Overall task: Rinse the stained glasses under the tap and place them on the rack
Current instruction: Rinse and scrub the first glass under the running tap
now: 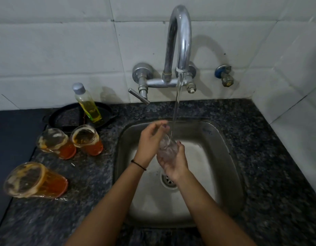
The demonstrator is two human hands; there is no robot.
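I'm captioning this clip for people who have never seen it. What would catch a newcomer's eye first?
First, the tap running a thin stream into the steel sink, where the left hand and right hand hold a clear glass under the water. Next, three orange-stained glasses on the dark counter left of the sink, with a bottle of yellow liquid behind them.

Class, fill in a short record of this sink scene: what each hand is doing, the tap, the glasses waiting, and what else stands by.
left hand: fingers at the rim of the glass
right hand: cradles the glass from below, over the sink
tap: running, stream meets the glass
stained glasses waiting: three on the counter, left of the sink
also there: bottle of yellow liquid on a dark pan
rack: not in view
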